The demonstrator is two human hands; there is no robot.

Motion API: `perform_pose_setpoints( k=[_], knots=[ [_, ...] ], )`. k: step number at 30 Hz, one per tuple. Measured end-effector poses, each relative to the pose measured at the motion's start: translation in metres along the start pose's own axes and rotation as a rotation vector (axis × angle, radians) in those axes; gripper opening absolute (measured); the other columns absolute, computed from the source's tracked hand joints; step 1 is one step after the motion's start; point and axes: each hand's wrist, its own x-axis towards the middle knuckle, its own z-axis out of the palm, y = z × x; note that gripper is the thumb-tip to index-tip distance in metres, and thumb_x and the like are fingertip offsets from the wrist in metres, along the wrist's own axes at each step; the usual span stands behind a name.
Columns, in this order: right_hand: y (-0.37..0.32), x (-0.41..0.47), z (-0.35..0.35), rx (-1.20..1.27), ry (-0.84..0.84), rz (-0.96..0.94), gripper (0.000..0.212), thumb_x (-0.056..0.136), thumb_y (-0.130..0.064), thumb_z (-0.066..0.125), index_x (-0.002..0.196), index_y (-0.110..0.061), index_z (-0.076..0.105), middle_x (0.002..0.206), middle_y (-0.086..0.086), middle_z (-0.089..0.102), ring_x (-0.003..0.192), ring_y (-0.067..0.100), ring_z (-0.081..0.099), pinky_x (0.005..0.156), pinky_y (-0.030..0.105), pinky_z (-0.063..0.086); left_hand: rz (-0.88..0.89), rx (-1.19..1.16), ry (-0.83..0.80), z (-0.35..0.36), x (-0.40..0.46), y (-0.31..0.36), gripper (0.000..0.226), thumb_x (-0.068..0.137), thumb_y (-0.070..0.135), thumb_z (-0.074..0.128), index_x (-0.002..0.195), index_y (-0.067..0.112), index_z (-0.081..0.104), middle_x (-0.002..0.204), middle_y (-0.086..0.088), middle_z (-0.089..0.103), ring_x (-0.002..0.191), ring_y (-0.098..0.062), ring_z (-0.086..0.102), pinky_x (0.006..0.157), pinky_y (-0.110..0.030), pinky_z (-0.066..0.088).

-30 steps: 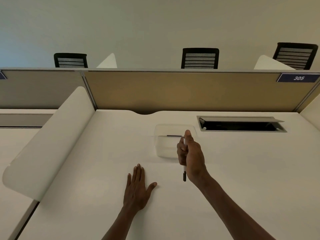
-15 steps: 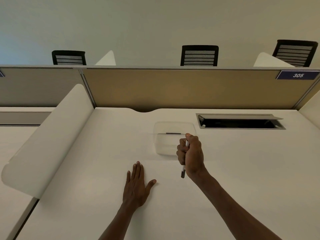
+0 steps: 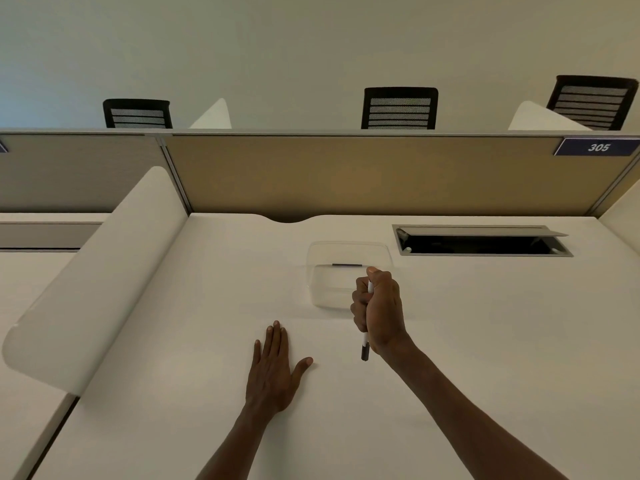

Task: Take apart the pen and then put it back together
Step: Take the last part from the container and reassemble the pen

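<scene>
While fisted round pen point(image 3: 365, 347), right hand point(image 3: 381, 311) beside clear container point(image 3: 346, 252).

pen point(image 3: 365, 346) middle — perhaps fist-hidden

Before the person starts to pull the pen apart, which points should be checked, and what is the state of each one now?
1. Pen held in right hand: ok.
2. Left hand free, lying flat on the desk: ok.
3. Left hand on the pen for pulling: not ok.
4. Clear tray close behind for the parts: ok.
5. Which end unscrews: cannot tell.
</scene>
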Motion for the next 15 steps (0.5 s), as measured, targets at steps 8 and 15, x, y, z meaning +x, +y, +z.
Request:
perform_pose_setpoints(
  k=[8, 15],
  knots=[
    [0.0014, -0.0015, 0.0002, -0.036, -0.016, 0.005, 0.040, 0.083, -0.034, 0.031, 0.044, -0.028, 0.027, 0.044, -0.011, 0.020, 0.038, 0.008, 0.011, 0.041, 0.015, 0.010, 0.001, -0.009, 0.001, 0.0008, 0.0003, -0.0009, 0.092, 0.092, 0.071, 0.020, 0.151, 0.009, -0.012, 0.162, -0.002, -0.015, 0.149, -0.015, -0.015, 0.122, -0.038, -0.005],
    [0.0025, -0.0038, 0.0028, -0.037, -0.019, 0.015, 0.039, 0.082, -0.033, 0.032, 0.044, -0.027, 0.026, 0.045, -0.010, 0.018, 0.038, 0.007, 0.011, 0.040, 0.013, 0.012, -0.001, -0.018, -0.005, 0.0002, 0.0002, -0.0011, 0.092, 0.091, 0.072, 0.019, 0.150, 0.009, -0.012, 0.161, -0.001, -0.016, 0.148, -0.014, -0.016, 0.122, -0.038, -0.006]
  ],
)
